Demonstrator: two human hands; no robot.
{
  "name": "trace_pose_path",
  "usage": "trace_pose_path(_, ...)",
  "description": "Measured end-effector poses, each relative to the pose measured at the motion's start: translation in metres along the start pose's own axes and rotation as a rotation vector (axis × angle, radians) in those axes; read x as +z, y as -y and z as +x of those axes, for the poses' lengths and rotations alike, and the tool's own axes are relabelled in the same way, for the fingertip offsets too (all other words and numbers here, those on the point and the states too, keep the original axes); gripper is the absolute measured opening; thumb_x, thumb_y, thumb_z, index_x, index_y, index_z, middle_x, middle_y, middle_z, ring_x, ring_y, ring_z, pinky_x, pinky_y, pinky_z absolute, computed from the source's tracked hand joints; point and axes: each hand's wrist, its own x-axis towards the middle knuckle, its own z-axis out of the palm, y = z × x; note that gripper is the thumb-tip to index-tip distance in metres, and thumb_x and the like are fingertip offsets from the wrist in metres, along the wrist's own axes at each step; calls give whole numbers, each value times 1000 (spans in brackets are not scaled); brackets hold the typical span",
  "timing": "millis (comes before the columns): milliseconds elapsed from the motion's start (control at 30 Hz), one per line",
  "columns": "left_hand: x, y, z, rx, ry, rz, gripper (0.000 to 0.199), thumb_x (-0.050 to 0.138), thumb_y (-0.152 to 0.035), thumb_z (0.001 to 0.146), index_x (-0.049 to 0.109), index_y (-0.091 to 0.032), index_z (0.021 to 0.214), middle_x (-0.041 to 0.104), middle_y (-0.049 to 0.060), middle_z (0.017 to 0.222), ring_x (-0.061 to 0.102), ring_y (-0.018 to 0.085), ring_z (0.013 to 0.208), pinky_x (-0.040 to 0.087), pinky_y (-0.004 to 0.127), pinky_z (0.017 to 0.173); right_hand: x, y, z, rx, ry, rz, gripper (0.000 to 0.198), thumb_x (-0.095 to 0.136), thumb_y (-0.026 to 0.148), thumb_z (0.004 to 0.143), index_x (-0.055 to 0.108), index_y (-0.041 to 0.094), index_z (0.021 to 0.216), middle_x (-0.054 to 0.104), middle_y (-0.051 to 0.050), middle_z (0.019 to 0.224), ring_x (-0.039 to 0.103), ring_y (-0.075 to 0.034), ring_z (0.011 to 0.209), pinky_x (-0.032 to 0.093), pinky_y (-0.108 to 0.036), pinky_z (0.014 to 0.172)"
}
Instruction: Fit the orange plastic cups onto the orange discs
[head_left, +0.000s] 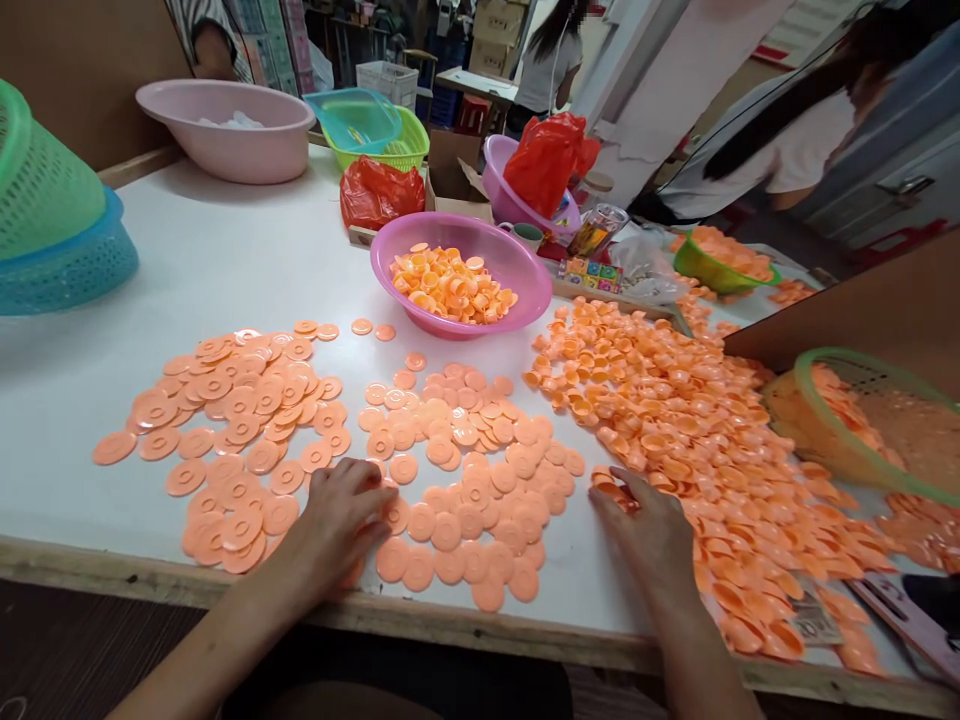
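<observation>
My left hand (341, 515), palm down with bent fingers, is at the inner edge of the flat discs. Thumb and fingertips close about an orange disc (397, 515), partly hidden by them. To the left lies a loose pile of ringed orange discs (244, 425). Between my hands, smoother-looking orange discs (480, 490) overlap on the table. My right hand (652, 540) has its thumb and fingers closed around small orange cup-shaped pieces (615, 490); how many is partly hidden. Beside it spreads a large heap of the same orange cups (675, 410).
A pink bowl (386, 270) holding orange pieces stands beyond the discs. Green and blue baskets (67, 250) are at left, a pale pink basin (225, 150) behind. A tipped green-rimmed basket (795, 400) lies right. The wooden table edge (525, 625) runs in front. People are in the background.
</observation>
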Motion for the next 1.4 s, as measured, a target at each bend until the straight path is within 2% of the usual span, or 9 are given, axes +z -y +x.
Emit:
trace_pose_path(133, 0, -3, 8, -87, -55, 94, 27, 70, -24, 81, 67, -25, 108, 60, 12, 125, 50, 33, 115, 35, 44, 83, 1, 10, 1, 28, -7, -21, 56, 46, 61, 80, 75, 18, 100, 72, -16, 101, 60, -38, 98, 46, -49, 78)
trace_pose_path(300, 4, -3, 3, 11, -50, 43, 22, 67, -20, 84, 69, -29, 104, 61, 10, 124, 48, 33, 119, 34, 44, 84, 2, 19, 5, -28, -16, 99, 59, 45, 68, 82, 74, 19, 97, 73, -13, 91, 63, -33, 92, 47, -49, 82)
trace_pose_path(467, 8, -1, -8, -42, -47, -16, 20, 73, -22, 78, 70, -27, 98, 62, 9, 124, 47, 34, 120, 34, 45, 87, 1, 33, 12, -123, 79, 237, 54, 47, 66, 83, 76, 21, 93, 75, -12, 91, 67, -29, 88, 50, -43, 80)
trace_pose_path(700, 4, 6, -11, -70, -25, -56, 23, 68, -25, 81, 70, -30, 103, 61, 9, 129, 46, 33, 122, 35, 45, 88, -6, 41, 15, 72, 134, 308, 35, 58, 51, 72, 75, 23, 84, 78, -10, 85, 71, -29, 78, 53, -39, 72)
trace_pose_path(867, 26, 11, -14, -18, -176, -50, 19, 66, -30, 78, 72, -34, 96, 65, 6, 125, 49, 35, 121, 35, 47, 89, -23, 53, 8, 193, 70, 482, 28, 60, 45, 70, 71, 20, 76, 75, -9, 72, 69, -26, 67, 54, -37, 66)
trace_pose_path(1000, 28, 13, -14, -33, -144, -40, 21, 67, -30, 78, 72, -33, 98, 64, 6, 127, 49, 35, 122, 35, 46, 90, -31, 95, -9, 250, 57, 708, 21, 64, 37, 73, 71, 18, 79, 69, -3, 66, 63, -20, 57, 52, -31, 58)
trace_pose_path(1133, 13, 6, -13, -67, -80, -67, 18, 68, -26, 80, 73, -32, 97, 63, 7, 128, 47, 34, 124, 36, 47, 91, -26, 169, -41, 50, 452, 860, 11, 61, 25, 75, 69, 20, 80, 67, 0, 67, 60, -15, 56, 48, -25, 55)
trace_pose_path(1267, 13, 3, -11, -95, -84, -91, 18, 72, -26, 79, 74, -30, 97, 60, 9, 131, 44, 36, 126, 36, 49, 93, -5, 225, -69, -83, 631, 819, 10, 57, 15, 75, 62, 20, 68, 63, 2, 60, 58, -13, 57, 44, -23, 55)
trace_pose_path(1400, 16, 3, -12, -95, -98, -118, 17, 75, -28, 79, 75, -30, 95, 60, 10, 131, 43, 36, 127, 36, 50, 92, 12, 242, -76, -144, 641, 716, 14, 55, 11, 75, 57, 20, 65, 61, 2, 58, 56, -13, 55, 40, -22, 53)
